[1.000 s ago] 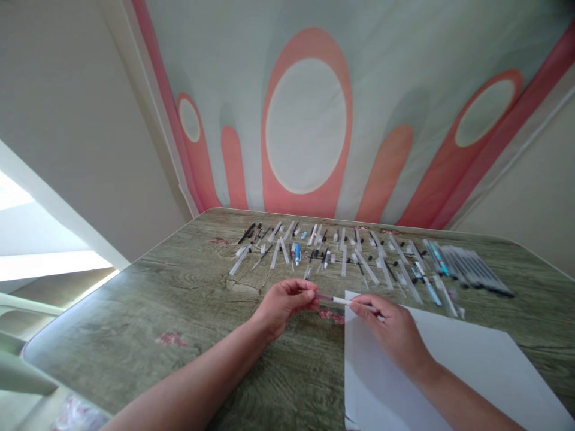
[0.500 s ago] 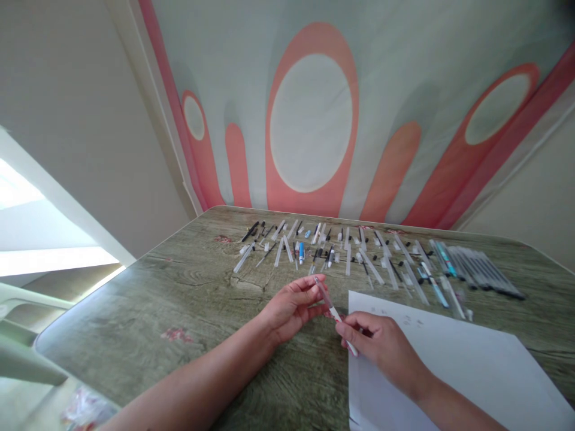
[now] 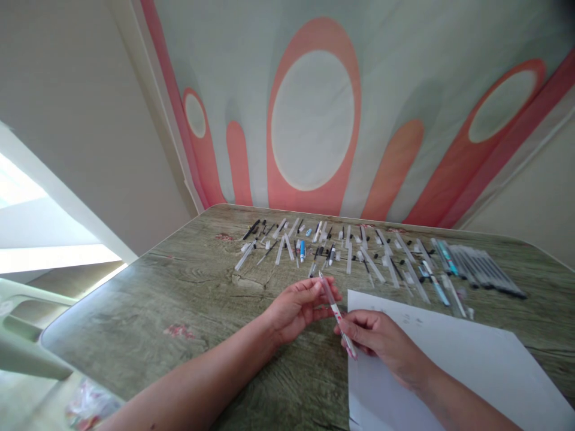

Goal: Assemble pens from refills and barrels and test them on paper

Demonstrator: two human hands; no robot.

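Between my two hands is a slim pen (image 3: pixel 335 307) with a clear pinkish barrel, a white section with red marks and a pointed end tilted up and away. My left hand (image 3: pixel 296 308) has its thumb and fingers closed on the upper part, just below the point. Lower down, my right hand (image 3: pixel 384 341) pinches the pen between thumb and fingers, over the left edge of a white sheet of paper (image 3: pixel 431 365). A few small faint marks show near the paper's top edge.
Beyond my hands, loose pen parts lie in rows: clear tubes (image 3: pixel 349 257), black refills and caps, and a blue piece (image 3: pixel 302 250). Several grey pens (image 3: pixel 487 269) lie side by side at the right. The wood-patterned table (image 3: pixel 179 299) meets a painted wall (image 3: pixel 251 60); a green chair (image 3: pixel 31 353) stands left.
The pen has turned slightly in my fingers, so its red marks and pointed end show more clearly. My left hand has shifted a little to the right along with it.
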